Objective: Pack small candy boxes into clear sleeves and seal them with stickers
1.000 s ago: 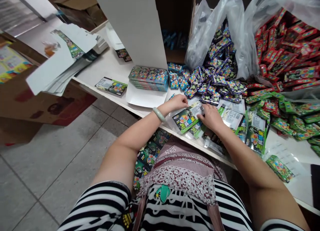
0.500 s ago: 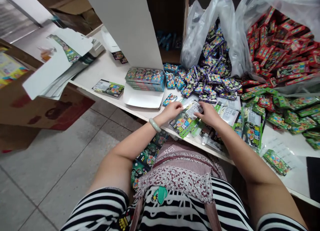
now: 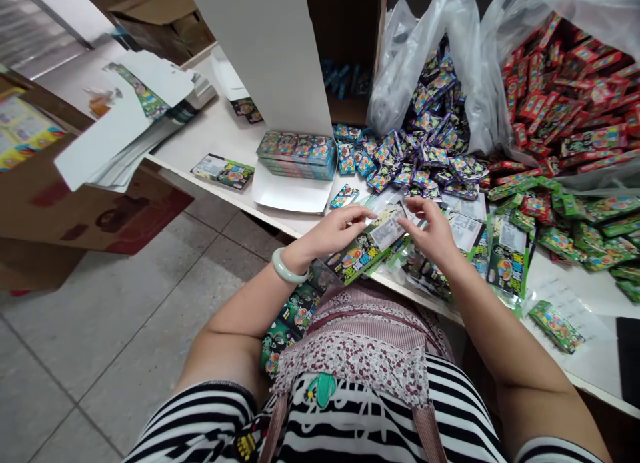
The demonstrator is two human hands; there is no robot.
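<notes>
A flat black-and-green candy packet (image 3: 353, 258) with a pale label lies tilted at the front edge of the counter, reaching slightly over it. My left hand (image 3: 340, 231), a pale green bangle on its wrist, is closed at the packet's upper left edge, thumb and fingers near together; the fingertips' contact is partly hidden. My right hand (image 3: 431, 233) is at the packet's upper right end, thumb and fingers spread apart. Under and beside that hand lie several similar packets (image 3: 506, 256). A small blue candy box (image 3: 345, 196) lies just beyond my left hand.
A white carton (image 3: 293, 195) holds stacked small boxes. Loose purple boxes (image 3: 435, 156) spill from a plastic bag; red boxes (image 3: 590, 109) fill another. Green boxes (image 3: 585, 223) are heaped at right. A cardboard box (image 3: 90, 209) stands at left, below stacked white card sheets (image 3: 100, 149).
The packet has shifted left and toward my body with my left hand. My right hand's fingers have spread from the packet. The view has turned slightly left.
</notes>
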